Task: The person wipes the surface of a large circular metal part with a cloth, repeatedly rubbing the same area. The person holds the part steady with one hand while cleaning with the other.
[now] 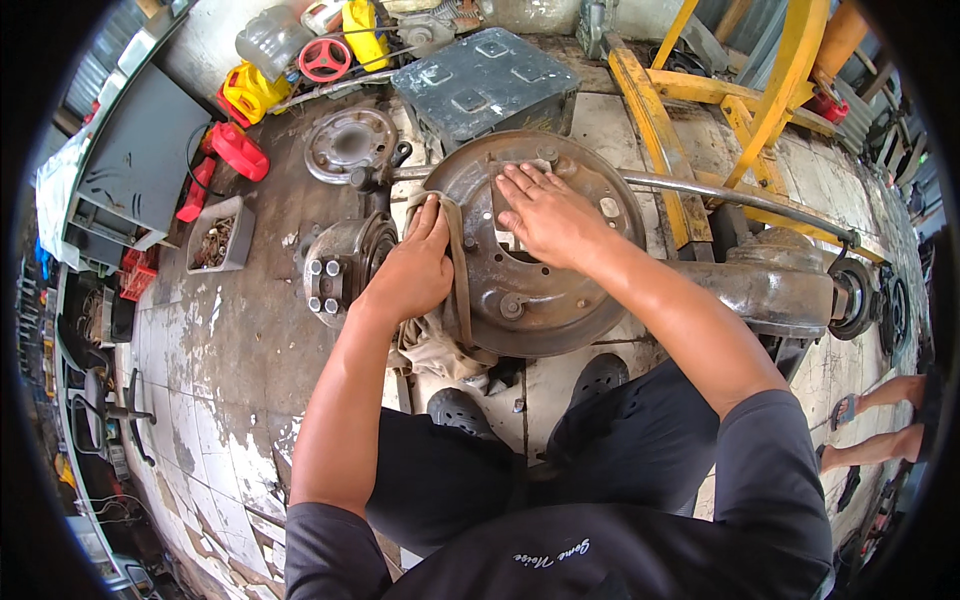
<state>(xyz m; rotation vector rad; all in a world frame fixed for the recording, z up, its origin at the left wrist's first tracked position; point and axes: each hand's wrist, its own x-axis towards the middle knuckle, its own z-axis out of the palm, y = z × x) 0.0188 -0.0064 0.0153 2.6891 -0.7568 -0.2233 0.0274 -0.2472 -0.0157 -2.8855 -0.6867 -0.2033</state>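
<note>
A large rusty-brown round brake backing plate stands before me, with a wide opening at its middle. My right hand lies on its upper part, fingers stretched out and slightly apart. Under those fingertips shows the edge of a small greyish piece that I cannot make out. A beige-brown rag drapes over the plate's left edge and hangs in folds below. On that rag rests my left hand, its fingers straight and pointing away from me; its thumb is hidden. Left of it sits a metal hub with several shiny bolts.
Behind the plate stands a dark toolbox; a yellow steel frame is at right. An axle housing extends rightward. At left are a round metal part, a grey bin and red containers. Another person's legs show at right.
</note>
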